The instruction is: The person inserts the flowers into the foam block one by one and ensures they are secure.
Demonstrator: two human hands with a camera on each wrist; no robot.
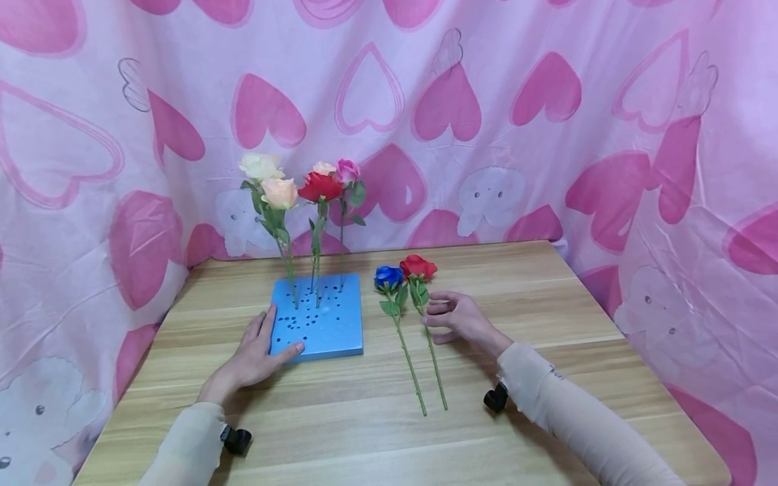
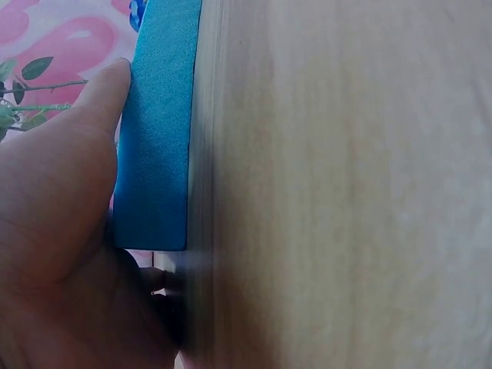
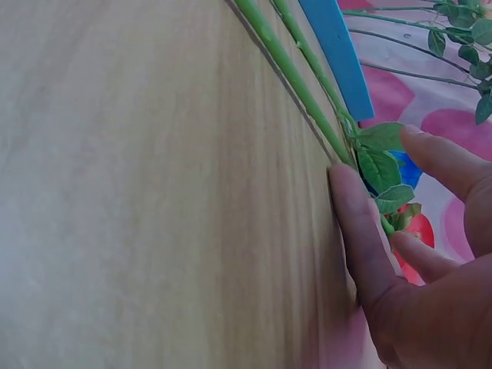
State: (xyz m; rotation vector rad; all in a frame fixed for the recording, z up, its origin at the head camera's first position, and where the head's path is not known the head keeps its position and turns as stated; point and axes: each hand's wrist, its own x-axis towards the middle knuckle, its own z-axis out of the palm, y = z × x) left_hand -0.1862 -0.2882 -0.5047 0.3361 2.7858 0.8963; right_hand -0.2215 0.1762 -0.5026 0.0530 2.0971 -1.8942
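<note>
My left hand [image 1: 252, 354] lies at the near left corner of a blue foam block [image 1: 331, 334] full of holes. Its thumb rests over the near edge, while the other fingers lie along the left side. Several artificial roses stand upright in the block, among them a white rose [image 1: 260, 166], a peach rose [image 1: 280, 194] and a pink rose [image 1: 348, 171]. My right hand [image 1: 458, 318] is at the upper stem of a lying red rose [image 1: 418, 267], its fingers spread around the stem without closing on it. Left of that lies a blue rose [image 1: 388, 278].
The wooden table [image 1: 474, 445] carries the block and both lying roses, whose stems point toward the near edge. A pink heart-patterned curtain [image 1: 377, 81] hangs behind the table and along its sides. A dark wrist camera [image 1: 236, 440] sits at the left cuff.
</note>
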